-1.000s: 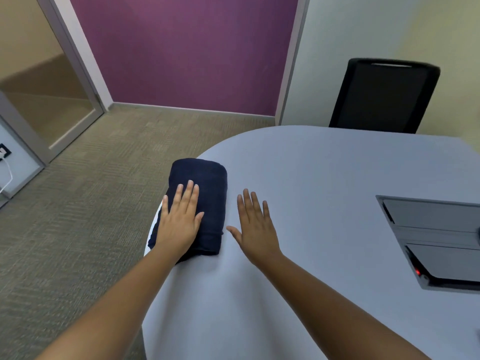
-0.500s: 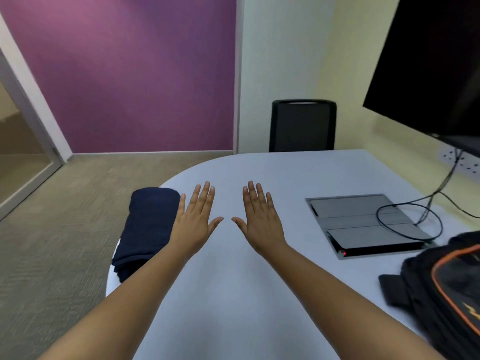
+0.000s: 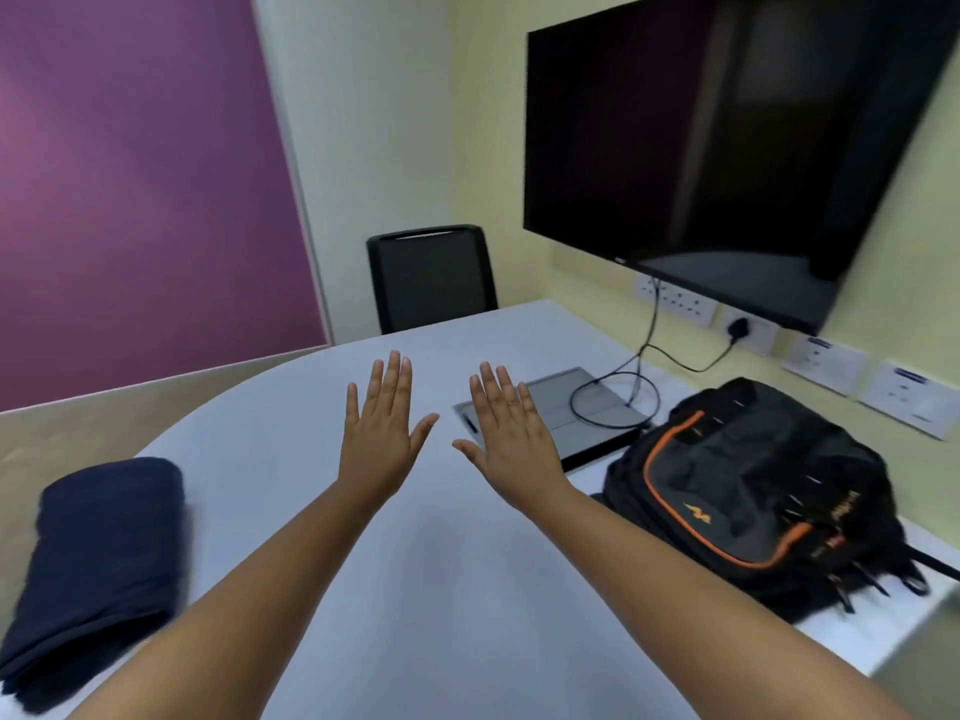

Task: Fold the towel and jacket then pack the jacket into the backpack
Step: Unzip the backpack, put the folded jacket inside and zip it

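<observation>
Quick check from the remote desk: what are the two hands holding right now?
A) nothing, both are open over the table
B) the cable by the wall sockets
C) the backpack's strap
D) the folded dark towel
A: the left hand and right hand are spread flat with straight fingers above the table, with the folded towel off to the left and the backpack to the right, neither touched.

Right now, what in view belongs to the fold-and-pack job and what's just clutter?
Job:
folded towel, table's left edge
backpack, on the right
left hand and right hand, both open, holding nothing

Clutter:
floor-box panel
cable
chair
screen

No jacket is in view.
</observation>
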